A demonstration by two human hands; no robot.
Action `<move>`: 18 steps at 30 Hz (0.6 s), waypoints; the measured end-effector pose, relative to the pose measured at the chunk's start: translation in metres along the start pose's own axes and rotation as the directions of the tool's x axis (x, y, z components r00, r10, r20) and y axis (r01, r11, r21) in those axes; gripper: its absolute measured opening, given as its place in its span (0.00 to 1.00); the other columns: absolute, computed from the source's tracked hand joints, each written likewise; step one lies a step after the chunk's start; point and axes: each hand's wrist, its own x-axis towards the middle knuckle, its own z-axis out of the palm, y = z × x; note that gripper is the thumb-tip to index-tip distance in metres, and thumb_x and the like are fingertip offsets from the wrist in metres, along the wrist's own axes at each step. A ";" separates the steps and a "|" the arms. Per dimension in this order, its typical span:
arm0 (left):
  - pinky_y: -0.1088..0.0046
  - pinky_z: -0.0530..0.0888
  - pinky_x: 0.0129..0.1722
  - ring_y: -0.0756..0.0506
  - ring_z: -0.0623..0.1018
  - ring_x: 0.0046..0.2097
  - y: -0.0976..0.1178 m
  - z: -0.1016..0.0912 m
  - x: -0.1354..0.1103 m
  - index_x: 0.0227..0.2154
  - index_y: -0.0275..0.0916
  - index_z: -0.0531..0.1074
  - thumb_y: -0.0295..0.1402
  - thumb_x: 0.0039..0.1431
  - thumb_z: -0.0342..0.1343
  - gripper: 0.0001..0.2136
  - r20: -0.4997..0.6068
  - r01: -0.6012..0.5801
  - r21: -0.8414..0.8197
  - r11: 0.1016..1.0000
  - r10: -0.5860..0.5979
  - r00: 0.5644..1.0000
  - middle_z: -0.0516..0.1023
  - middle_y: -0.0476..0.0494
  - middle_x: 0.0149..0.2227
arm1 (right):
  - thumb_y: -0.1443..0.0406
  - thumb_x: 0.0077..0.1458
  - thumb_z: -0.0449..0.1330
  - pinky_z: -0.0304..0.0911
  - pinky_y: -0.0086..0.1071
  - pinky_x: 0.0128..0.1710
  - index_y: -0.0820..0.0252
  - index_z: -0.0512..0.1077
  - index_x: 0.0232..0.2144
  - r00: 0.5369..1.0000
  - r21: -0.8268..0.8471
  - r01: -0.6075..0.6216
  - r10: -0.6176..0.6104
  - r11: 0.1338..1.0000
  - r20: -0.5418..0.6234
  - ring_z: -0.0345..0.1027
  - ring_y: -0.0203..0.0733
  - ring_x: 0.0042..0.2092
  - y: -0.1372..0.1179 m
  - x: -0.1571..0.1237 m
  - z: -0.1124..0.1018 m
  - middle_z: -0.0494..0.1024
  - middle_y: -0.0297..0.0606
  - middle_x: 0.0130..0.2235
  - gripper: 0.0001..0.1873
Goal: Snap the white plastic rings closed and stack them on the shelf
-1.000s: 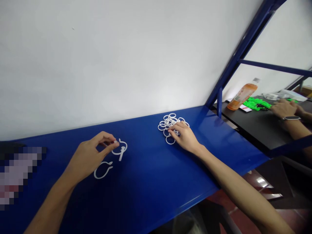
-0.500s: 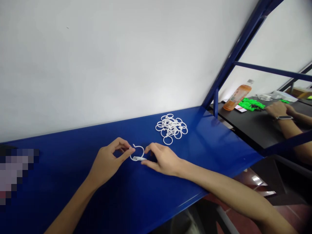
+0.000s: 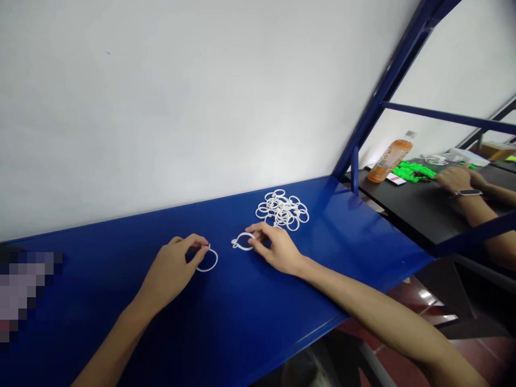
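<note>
My left hand (image 3: 173, 266) pinches one white plastic curtain ring (image 3: 217, 260) at its upper edge between thumb and fingertips, low over the blue tabletop (image 3: 161, 333). To its right, my right hand (image 3: 278, 248) grips another white curtain ring (image 3: 235, 243), whose small eyelet points left. A gap separates the two rings. Just beyond my right hand lies a loose pile of white curtain rings (image 3: 282, 207), its near edge partly hidden by the fingers.
A white wall (image 3: 161, 107) runs along the tabletop's back. At right, a blue metal frame (image 3: 355, 166) stands before a black table (image 3: 399, 209) with an orange bottle (image 3: 390, 160), green pieces (image 3: 413, 171) and another person's hands (image 3: 455, 177). A pixelated object (image 3: 24, 290) is at far left.
My hands have moved apart: the right went right and slightly away with a ring, the left shifted a little left with another. The rings were close together between the hands before.
</note>
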 end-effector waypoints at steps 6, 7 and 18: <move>0.60 0.70 0.50 0.40 0.76 0.49 0.012 0.013 -0.009 0.49 0.45 0.75 0.42 0.63 0.55 0.15 -0.175 -0.355 0.203 0.912 0.391 0.904 0.81 0.44 0.48 | 0.64 0.63 0.58 0.69 0.27 0.32 0.58 0.69 0.51 0.991 0.196 -0.126 0.116 0.972 0.058 0.72 0.32 0.28 -0.003 -0.001 0.003 0.76 0.30 0.31 0.14; 0.62 0.69 0.50 0.41 0.77 0.48 0.019 0.015 -0.011 0.49 0.44 0.74 0.41 0.64 0.55 0.14 -0.187 -0.426 0.201 0.882 0.462 0.867 0.81 0.44 0.46 | 0.63 0.64 0.58 0.69 0.27 0.31 0.58 0.69 0.51 0.988 0.228 -0.145 0.128 0.963 0.085 0.72 0.32 0.28 -0.004 -0.001 0.003 0.76 0.30 0.31 0.14; 0.67 0.70 0.45 0.45 0.78 0.38 0.038 0.022 -0.019 0.37 0.43 0.74 0.38 0.66 0.53 0.07 -0.277 -0.450 0.022 0.893 0.438 0.855 0.81 0.49 0.35 | 0.54 0.66 0.57 0.70 0.40 0.50 0.59 0.70 0.50 0.943 -0.286 0.319 -0.271 0.904 0.193 0.68 0.44 0.52 -0.015 -0.008 -0.003 0.73 0.46 0.53 0.18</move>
